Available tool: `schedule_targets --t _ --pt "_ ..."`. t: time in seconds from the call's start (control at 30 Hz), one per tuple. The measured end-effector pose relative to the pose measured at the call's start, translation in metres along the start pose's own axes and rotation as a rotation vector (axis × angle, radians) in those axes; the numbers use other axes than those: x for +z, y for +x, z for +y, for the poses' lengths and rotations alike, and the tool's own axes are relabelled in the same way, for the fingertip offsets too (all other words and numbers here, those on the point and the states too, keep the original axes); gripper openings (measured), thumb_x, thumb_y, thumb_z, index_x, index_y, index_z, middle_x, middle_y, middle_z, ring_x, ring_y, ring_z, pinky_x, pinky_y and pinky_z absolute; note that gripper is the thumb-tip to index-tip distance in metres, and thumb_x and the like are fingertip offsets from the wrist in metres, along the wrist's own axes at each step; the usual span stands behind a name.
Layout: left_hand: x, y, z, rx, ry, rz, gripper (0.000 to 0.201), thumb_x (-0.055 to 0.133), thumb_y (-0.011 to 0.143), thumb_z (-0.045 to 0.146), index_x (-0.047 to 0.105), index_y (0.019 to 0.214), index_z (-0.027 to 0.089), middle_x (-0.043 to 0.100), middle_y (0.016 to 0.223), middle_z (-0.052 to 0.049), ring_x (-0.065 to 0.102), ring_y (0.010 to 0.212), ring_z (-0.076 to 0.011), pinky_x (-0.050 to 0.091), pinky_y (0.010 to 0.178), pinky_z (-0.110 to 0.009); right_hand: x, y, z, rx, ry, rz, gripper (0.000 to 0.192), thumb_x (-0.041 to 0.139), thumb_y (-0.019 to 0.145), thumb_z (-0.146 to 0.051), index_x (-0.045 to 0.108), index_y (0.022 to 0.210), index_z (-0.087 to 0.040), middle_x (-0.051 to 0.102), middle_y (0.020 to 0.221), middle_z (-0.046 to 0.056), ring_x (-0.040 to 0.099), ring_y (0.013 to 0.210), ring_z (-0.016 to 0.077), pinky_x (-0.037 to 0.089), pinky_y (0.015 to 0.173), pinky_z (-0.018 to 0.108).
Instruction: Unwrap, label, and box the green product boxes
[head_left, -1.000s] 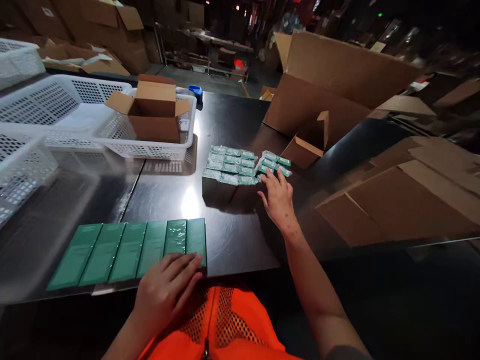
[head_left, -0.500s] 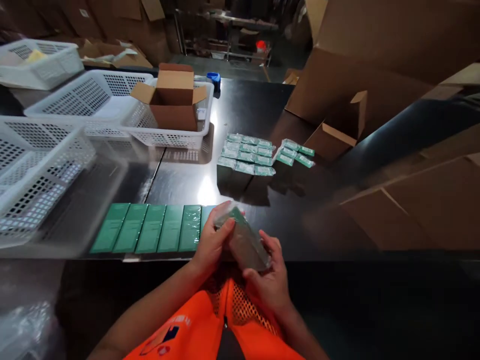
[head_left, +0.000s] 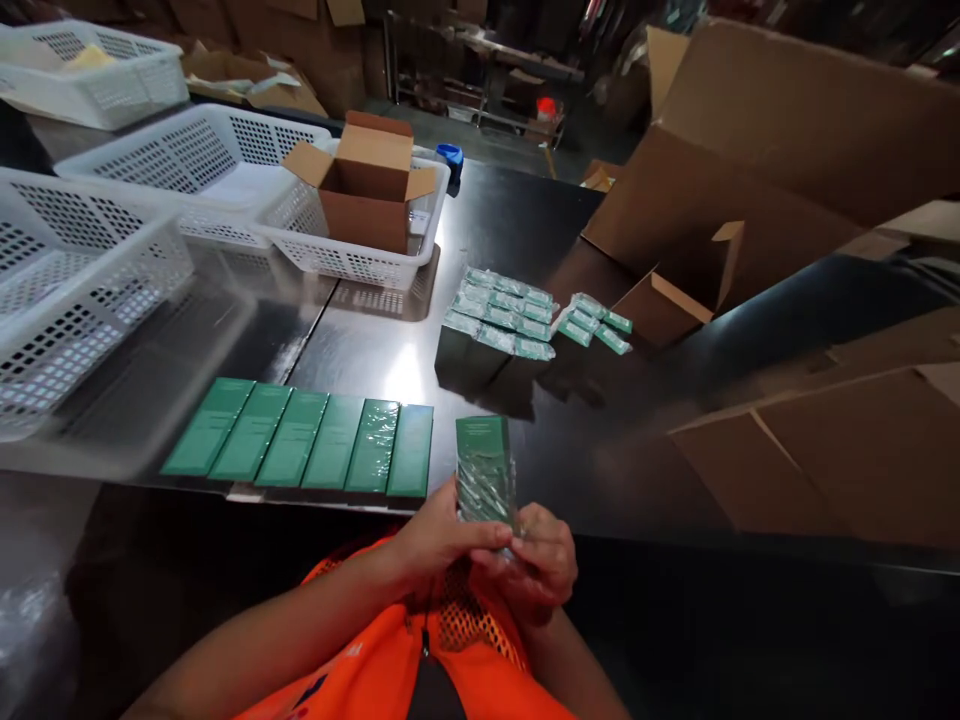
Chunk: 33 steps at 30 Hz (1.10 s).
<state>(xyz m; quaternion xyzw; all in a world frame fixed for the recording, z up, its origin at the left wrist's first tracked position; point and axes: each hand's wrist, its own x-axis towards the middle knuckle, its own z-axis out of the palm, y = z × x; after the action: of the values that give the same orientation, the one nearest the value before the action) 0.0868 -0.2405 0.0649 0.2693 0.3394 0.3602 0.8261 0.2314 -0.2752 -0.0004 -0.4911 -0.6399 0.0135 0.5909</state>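
Both my hands hold one slim green box wrapped in shiny clear film, upright just above the near edge of the black table. My left hand grips its lower left side and my right hand grips its lower right end. Left of it, a row of several matching green boxes lies flat side by side on the table. Farther back, a block of green boxes stands on end, with a few loose ones leaning beside it.
White perforated baskets crowd the left side; one holds an open brown carton. A small open carton and large flattened cardboard fill the right. A blue object sits at the far table edge.
My right hand left the standing block with one green box and came to my body; my left hand left the flat row and joined it. The box now stands more upright.
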Motion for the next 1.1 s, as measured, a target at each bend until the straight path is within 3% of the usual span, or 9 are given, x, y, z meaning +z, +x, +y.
schedule_targets --t 0.17,0.3,0.47,0.57,0.67,0.77,0.87,0.97,1.1 --pt "-0.014 -0.007 0.008 0.121 0.374 -0.064 0.061 0.085 0.065 0.037 0.059 0.116 0.017 0.067 0.103 -0.006 0.061 0.090 -0.0206 0.047 0.077 -0.029 -0.004 0.040 -0.014 0.395 0.233 -0.154 0.060 0.052 0.078 -0.079 0.056 0.103 -0.024 0.058 0.089 0.006 0.059 0.075 0.0221 0.052 0.065 0.038" --pt "-0.026 -0.017 0.009 0.020 0.759 -0.153 0.065 0.081 0.067 0.035 0.057 0.124 0.016 0.068 0.105 -0.006 0.061 0.090 -0.0227 0.047 0.074 -0.029 -0.009 0.074 -0.011 0.809 0.447 -0.448 0.042 0.074 0.077 -0.050 0.060 0.106 -0.023 0.065 0.087 0.002 0.062 0.070 0.0170 0.053 0.062 0.029" --pt "-0.039 -0.036 -0.001 0.039 0.858 -0.228 0.019 0.052 0.086 0.024 0.069 0.090 0.016 0.071 0.080 -0.002 0.062 0.072 -0.0161 0.042 0.065 -0.024 0.010 0.105 0.023 0.931 0.439 -0.166 0.057 0.071 0.077 -0.056 0.060 0.120 -0.021 0.070 0.091 0.005 0.065 0.072 0.0195 0.057 0.066 0.034" --pt "-0.044 -0.046 -0.003 0.058 0.916 -0.345 0.024 0.055 0.077 0.016 0.072 0.093 0.022 0.071 0.076 0.001 0.062 0.067 -0.0146 0.040 0.062 -0.022 0.037 0.109 0.036 0.850 0.300 -0.440 0.062 0.068 0.079 -0.059 0.063 0.126 -0.020 0.069 0.102 0.009 0.067 0.084 0.0239 0.058 0.075 0.041" --pt "-0.047 -0.052 -0.006 0.139 0.980 -0.373 0.010 0.067 0.064 0.016 0.069 0.072 0.022 0.062 0.067 0.003 0.055 0.066 -0.0138 0.036 0.063 -0.023 0.057 0.098 0.034 0.535 0.008 -0.610 0.062 0.065 0.083 -0.058 0.061 0.133 -0.021 0.060 0.125 0.014 0.058 0.115 0.0310 0.049 0.101 0.051" --pt "-0.051 -0.052 -0.007 0.157 0.910 -0.327 0.027 0.075 0.060 0.022 0.050 0.049 0.017 0.047 0.059 0.003 0.048 0.066 -0.0127 0.031 0.061 -0.025 0.058 0.083 0.024 0.276 -0.105 -0.764 0.078 0.066 0.083 -0.060 0.046 0.148 -0.022 0.042 0.148 0.016 0.039 0.138 0.0339 0.034 0.115 0.056" --pt "-0.055 -0.052 -0.006 0.119 0.760 -0.281 0.042 0.077 0.063 0.037 0.046 0.045 0.015 0.054 0.074 0.001 0.049 0.069 -0.0118 0.032 0.059 -0.024 0.048 0.071 0.013 0.163 -0.049 -1.012 0.100 0.076 0.072 -0.067 0.036 0.153 -0.026 0.023 0.161 0.015 0.024 0.148 0.0373 0.030 0.117 0.058" --pt "-0.058 -0.051 -0.006 0.108 0.721 -0.281 0.037 0.076 0.064 0.038 0.053 0.047 0.015 0.061 0.083 -0.001 0.052 0.072 -0.0121 0.035 0.060 -0.024 0.045 0.061 0.006 0.092 -0.128 -1.055 0.092 0.077 0.071 -0.064 0.043 0.150 -0.029 0.015 0.164 0.014 0.012 0.150 0.0408 0.027 0.116 0.064" --pt "-0.057 -0.047 -0.011 0.129 0.744 -0.329 0.031 0.075 0.067 0.037 0.060 0.051 0.015 0.064 0.076 -0.001 0.055 0.067 -0.0119 0.035 0.059 -0.024 0.053 0.051 0.004 0.032 -0.195 -0.998 0.078 0.075 0.078 -0.058 0.050 0.145 -0.026 0.020 0.162 0.017 0.018 0.148 0.0420 0.030 0.114 0.065"
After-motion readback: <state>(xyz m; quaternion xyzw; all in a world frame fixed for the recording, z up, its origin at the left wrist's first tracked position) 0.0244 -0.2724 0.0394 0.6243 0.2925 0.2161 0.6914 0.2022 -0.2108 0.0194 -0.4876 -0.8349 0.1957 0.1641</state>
